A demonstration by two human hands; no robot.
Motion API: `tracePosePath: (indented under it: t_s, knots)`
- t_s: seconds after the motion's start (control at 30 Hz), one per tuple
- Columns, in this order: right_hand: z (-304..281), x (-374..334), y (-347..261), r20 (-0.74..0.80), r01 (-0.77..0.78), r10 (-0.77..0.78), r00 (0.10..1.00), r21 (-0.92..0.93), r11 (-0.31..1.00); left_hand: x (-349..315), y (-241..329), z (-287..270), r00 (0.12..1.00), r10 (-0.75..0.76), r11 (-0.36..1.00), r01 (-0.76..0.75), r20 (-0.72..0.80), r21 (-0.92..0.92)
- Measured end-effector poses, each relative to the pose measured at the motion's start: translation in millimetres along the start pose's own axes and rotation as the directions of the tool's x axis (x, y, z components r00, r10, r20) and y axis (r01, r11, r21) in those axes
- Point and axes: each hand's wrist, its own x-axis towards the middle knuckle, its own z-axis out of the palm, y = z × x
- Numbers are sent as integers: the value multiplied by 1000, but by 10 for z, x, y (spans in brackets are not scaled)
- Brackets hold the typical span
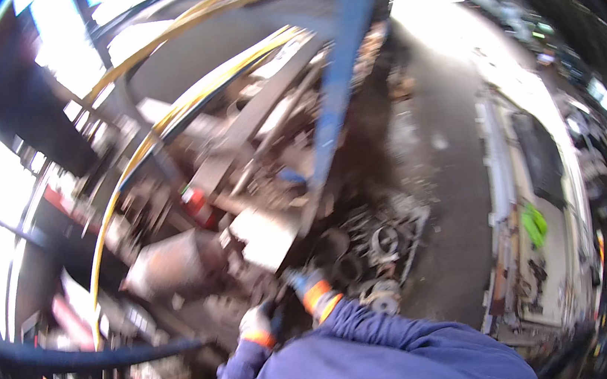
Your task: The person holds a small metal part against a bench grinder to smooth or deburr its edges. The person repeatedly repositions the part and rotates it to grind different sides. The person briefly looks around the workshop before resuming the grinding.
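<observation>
Motion smears much of the picture. My left hand [256,322], in a pale and dark glove with an orange cuff, is low in the middle beside dark, dirty metal parts [258,281]. Close by on its right, my right hand [305,286] wears a blue glove with an orange band and reaches to the lower edge of a pale flat plate [267,235]. The fingers of both hands are blurred, so any grip is hidden. Left of the plate lies a rusty, drum-like cylinder [170,266].
A blue upright post [342,65] rises ahead; a blue bar [97,353] crosses at lower left. Yellow hoses [108,219] loop down the left. Metal rings [384,244] lie right of my hands. Farther right, a long bench [508,241] carries a bright green item [534,225].
</observation>
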Motion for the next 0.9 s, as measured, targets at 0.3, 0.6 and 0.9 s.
tracePosePath:
  t_s: [0.3, 0.6, 0.9]
  knots:
    - [356, -186, 729, 337, -562, 578, 743, -156, 813, 280, -363, 521, 975, -40, 995, 60, 218, -84]
    - [-236, -116, 413, 265, 35, 87, 960, -424, 905, 129, -71, 265, 766, -162, 355, 633, 622, -688]
    - [-159, 209, -673, 549, 352, -71, 833, -427, 833, 426, -234, 458, 916, 171, 719, 136, 362, -682]
